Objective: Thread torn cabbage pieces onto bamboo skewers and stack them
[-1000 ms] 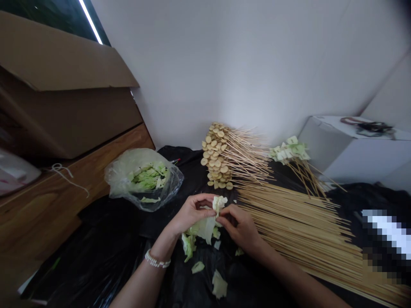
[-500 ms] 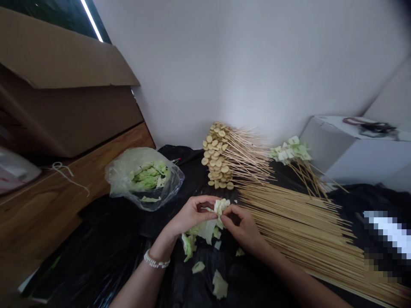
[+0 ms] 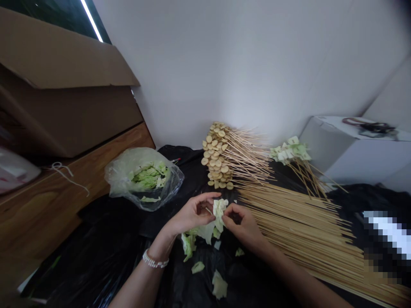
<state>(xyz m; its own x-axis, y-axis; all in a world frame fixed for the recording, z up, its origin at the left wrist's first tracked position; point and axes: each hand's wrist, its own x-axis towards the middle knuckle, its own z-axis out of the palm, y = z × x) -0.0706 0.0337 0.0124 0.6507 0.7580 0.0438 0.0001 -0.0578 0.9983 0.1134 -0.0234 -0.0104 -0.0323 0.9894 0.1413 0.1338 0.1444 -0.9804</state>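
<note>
Between my two hands is a small crumpled bundle of pale cabbage leaf [image 3: 220, 208]. My left hand [image 3: 194, 211], with a beaded bracelet at the wrist, curves round its left side, thumb on the leaf and index finger stretched above it. My right hand [image 3: 244, 224] pinches the right edge between thumb and bent index finger. Whether a skewer runs through the bundle is hidden. Below the hands, more cabbage pieces [image 3: 189, 244] lie on black plastic sheeting [image 3: 189, 291], with a loose scrap [image 3: 219, 284] nearer me.
Right of my hands lie many bare bamboo skewers [image 3: 298, 222]. Behind them are stacked skewers of round pale slices [image 3: 218, 158] and cabbage skewers [image 3: 290, 150]. An open plastic bag [image 3: 115, 171] of cabbage stands left. A cardboard box [image 3: 70, 115] and white box [image 3: 337, 141] flank the wall.
My left index finger has lifted and straightened, and its thumb has drawn slightly left. The cabbage bundle now shows more upright between the hands. Everything else stays put.
</note>
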